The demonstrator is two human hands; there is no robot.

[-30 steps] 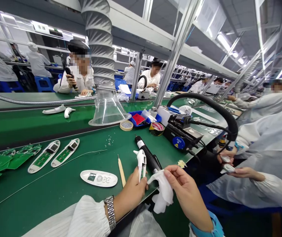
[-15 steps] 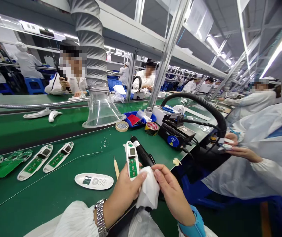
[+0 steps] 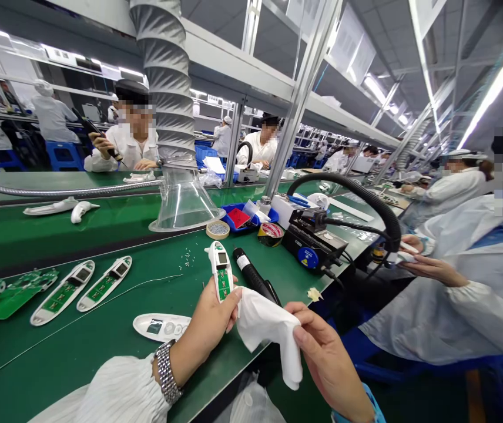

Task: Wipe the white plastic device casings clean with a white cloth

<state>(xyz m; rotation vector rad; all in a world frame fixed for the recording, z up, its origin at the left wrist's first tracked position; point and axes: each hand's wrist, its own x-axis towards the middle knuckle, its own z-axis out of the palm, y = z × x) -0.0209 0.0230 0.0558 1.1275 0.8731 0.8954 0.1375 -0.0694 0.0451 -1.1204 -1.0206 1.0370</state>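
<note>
Handset (image 3: pixel 220 271) stands upright, long axis pointing away, gripped in the left hand (image 3: pixel 207 320), while the right hand (image 3: pixel 328 367) pinches a white cloth (image 3: pixel 269 332) that hangs just beside the handset's lower end.

Nothing reads clearly: the soldering iron's white label (image 3: pixel 242 260) and the soldering station's round blue sticker (image 3: pixel 308 257) are too small.
</note>
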